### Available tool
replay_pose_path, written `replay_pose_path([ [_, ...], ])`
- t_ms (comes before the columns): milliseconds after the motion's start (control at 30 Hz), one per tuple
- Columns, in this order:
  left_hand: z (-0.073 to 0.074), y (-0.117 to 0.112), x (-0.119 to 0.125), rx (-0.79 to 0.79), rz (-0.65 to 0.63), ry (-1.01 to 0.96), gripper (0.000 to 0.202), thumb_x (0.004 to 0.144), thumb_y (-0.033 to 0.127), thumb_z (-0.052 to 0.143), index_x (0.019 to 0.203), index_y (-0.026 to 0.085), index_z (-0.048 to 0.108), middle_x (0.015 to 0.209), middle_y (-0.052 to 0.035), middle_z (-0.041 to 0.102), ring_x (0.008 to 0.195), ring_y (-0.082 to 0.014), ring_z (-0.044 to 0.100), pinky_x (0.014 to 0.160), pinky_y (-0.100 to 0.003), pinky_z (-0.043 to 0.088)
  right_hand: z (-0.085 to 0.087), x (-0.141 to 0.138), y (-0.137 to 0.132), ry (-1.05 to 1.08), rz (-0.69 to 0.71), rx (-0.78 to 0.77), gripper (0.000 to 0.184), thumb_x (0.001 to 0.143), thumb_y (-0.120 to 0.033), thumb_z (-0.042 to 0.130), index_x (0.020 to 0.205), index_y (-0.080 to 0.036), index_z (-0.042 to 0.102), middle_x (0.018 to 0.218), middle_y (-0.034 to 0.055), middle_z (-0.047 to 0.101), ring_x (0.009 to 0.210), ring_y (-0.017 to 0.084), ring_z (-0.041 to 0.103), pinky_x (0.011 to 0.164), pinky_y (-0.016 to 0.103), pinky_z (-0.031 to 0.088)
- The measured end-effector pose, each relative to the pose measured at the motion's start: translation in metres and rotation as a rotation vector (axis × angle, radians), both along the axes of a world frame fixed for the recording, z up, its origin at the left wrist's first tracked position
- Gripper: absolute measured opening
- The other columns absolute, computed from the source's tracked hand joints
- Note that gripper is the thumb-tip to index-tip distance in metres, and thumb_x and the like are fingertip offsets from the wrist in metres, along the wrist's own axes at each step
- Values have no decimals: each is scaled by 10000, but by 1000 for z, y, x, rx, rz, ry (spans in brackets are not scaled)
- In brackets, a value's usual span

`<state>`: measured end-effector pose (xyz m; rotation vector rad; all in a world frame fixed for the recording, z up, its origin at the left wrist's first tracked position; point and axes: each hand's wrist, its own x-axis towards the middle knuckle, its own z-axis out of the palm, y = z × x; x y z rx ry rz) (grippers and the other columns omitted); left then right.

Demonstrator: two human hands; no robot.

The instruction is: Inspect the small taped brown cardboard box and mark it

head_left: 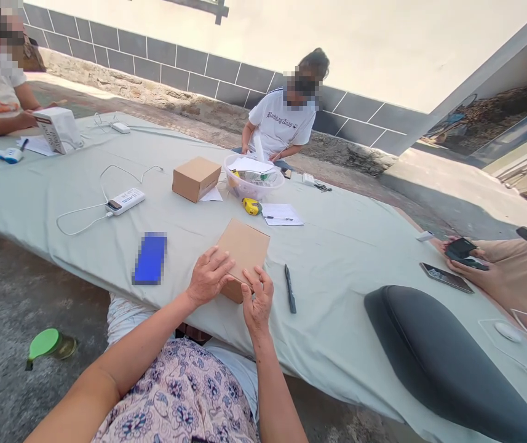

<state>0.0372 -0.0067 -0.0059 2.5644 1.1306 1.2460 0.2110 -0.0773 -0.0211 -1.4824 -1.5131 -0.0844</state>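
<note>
Close in front of me, a closed brown cardboard box (243, 243) sits on the cloth-covered table. My left hand (210, 275) grips its left side, fingers curled over the lid and thumb near the front edge. At the near right corner my right hand (258, 298) holds the same box, fingertips on top and thumb towards the front face. Part of that front face is hidden behind my hands. To the right of the box lies a black pen (289, 289). A blurred blue rectangular thing (150, 258) lies left of my left hand.
Beyond are a second cardboard box (196, 178), a plastic basket (254, 184), a yellow tape measure (251, 207), paper (284, 215) and a white power bank (125, 201) with a cable. A black padded seat (447, 363) fills the right side. Other people sit around the table.
</note>
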Motion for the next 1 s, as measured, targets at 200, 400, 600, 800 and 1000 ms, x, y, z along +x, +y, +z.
replay_pose_path([
  [200, 0, -2, 0, 8, -1, -28, 406, 991, 466, 500, 1281, 259, 696, 1365, -104, 671, 1416, -331, 475, 1139, -517, 437, 2, -5, -1, -5, -17, 25, 362, 1012, -463, 475, 1215, -261, 696, 1357, 121, 567, 1239, 264, 551, 1049, 504, 474],
  [400, 4, -7, 0, 1, 4, -27, 384, 986, 405, 505, 1282, 243, 689, 1377, -96, 657, 1429, -324, 451, 1160, -503, 409, 3, -7, -4, -19, -28, 16, 365, 1010, -469, 475, 1226, -257, 680, 1365, 126, 569, 1251, 271, 549, 1044, 497, 473],
  [600, 6, -13, 0, 85, 51, -17, 355, 942, 368, 572, 1259, 267, 696, 1371, -103, 650, 1399, -335, 466, 1144, -523, 380, 5, -4, -16, -15, 27, -8, 424, 1024, -437, 434, 1389, -247, 533, 1439, 138, 555, 1330, 276, 529, 1058, 503, 477],
  [800, 10, -24, 6, 236, 253, -43, 330, 931, 213, 570, 1232, 246, 700, 1403, -176, 567, 1362, -345, 487, 1074, -529, 425, 8, -17, -34, 81, 22, -63, 501, 1036, -361, 415, 1528, -280, 371, 1471, 130, 562, 1285, 259, 584, 1015, 479, 520],
  [1000, 18, -38, 8, 140, 215, -94, 227, 940, 197, 544, 1105, 205, 700, 1177, -133, 641, 1195, -292, 577, 994, -463, 529, 12, -46, -42, 65, 114, -100, 588, 1019, -281, 451, 1582, -274, 280, 1499, 145, 544, 1288, 256, 601, 954, 440, 567],
])
